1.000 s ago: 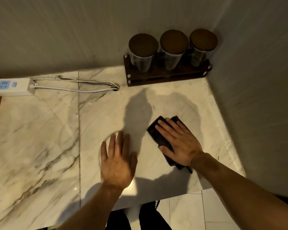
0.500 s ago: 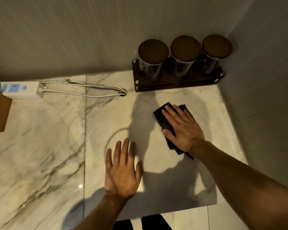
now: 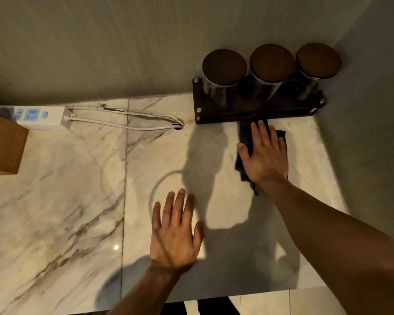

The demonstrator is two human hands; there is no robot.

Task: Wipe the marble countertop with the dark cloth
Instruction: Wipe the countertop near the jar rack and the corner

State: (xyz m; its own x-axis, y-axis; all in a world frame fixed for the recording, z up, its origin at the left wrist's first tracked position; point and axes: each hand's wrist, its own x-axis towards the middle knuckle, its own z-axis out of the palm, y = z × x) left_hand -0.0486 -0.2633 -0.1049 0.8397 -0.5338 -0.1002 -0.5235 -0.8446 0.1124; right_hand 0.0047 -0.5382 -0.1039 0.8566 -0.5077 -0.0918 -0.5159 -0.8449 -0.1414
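Observation:
The marble countertop (image 3: 66, 201) is pale with brown veins and fills most of the view. A dark cloth (image 3: 245, 138) lies flat on it at the back right, its far edge touching the jar rack. My right hand (image 3: 265, 155) presses flat on the cloth with fingers spread, covering most of it. My left hand (image 3: 175, 233) rests palm down on the bare marble nearer the front edge, fingers apart, holding nothing.
A dark wooden rack (image 3: 255, 111) with three lidded glass jars (image 3: 223, 76) stands in the back right corner against the walls. A white power strip (image 3: 40, 117) and its cable (image 3: 127, 122) lie at the back left. A brown box (image 3: 2, 146) sits at the left edge.
My right hand has slid the cloth away from me, from mid-counter up to the rack's base. My left hand stays flat in about the same spot.

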